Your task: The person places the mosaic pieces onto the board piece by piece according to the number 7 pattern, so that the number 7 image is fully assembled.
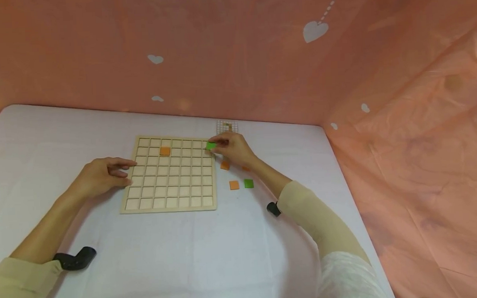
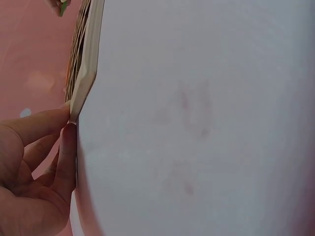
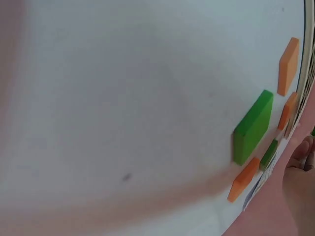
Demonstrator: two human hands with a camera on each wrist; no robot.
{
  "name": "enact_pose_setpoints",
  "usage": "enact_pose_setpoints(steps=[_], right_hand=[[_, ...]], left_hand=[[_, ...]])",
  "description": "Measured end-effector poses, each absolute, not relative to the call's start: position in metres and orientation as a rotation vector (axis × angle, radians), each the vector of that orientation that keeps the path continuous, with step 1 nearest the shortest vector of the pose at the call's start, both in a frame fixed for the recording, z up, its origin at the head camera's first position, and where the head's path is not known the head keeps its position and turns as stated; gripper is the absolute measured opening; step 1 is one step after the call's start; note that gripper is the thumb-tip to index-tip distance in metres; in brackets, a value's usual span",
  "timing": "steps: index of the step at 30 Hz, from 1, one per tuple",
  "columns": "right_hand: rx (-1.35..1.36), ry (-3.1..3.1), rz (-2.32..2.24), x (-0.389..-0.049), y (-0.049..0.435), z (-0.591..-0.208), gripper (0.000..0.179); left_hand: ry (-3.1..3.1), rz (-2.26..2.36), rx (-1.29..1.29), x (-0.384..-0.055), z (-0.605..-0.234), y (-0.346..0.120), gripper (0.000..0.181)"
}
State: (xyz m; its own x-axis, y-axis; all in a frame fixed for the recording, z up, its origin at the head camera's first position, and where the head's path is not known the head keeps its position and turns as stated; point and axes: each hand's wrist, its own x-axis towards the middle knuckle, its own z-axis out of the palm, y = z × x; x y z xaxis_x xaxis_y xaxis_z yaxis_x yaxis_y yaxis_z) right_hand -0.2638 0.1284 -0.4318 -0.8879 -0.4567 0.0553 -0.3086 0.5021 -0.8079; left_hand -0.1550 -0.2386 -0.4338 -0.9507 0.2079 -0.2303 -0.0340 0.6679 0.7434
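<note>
A pale wooden grid board (image 1: pixel 162 181) lies flat on the table. One orange tile (image 1: pixel 165 151) sits on a square in its second row from the far side. My left hand (image 1: pixel 99 178) rests at the board's left edge, its fairly straight fingertips (image 2: pixel 60 117) touching the rim. Between thumb and fingers, my right hand (image 1: pixel 233 148) pinches a green tile (image 1: pixel 211 145) at the board's far right corner. To the board's right lie loose orange tiles (image 1: pixel 234 185) and green tiles (image 1: pixel 249 183); one green tile (image 3: pixel 268 155) shows only in the right wrist view.
Behind my right hand, a small card printed with a grid (image 1: pixel 226 124) is partly covered. A white cloth (image 1: pixel 179 260) covers the table. Pink curtains with white hearts (image 1: pixel 233 54) hang along its back and right side. Black wrist mounts (image 1: pixel 76 259) project from both sleeves.
</note>
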Motion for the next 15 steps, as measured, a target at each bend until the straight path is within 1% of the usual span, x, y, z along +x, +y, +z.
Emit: enact_pose_setpoints(steps=[8, 15], right_hand=[[-0.702, 2.599, -1.262, -0.267, 0.107, -0.432, 0.026], [-0.779, 2.576, -1.267, -0.268, 0.082, -0.437, 0.029]], left_hand=[[2.609, 1.169, 0.177, -0.156, -0.433, -0.235, 0.054], [2.612, 1.145, 0.147, -0.154, -0.434, -0.239, 0.057]])
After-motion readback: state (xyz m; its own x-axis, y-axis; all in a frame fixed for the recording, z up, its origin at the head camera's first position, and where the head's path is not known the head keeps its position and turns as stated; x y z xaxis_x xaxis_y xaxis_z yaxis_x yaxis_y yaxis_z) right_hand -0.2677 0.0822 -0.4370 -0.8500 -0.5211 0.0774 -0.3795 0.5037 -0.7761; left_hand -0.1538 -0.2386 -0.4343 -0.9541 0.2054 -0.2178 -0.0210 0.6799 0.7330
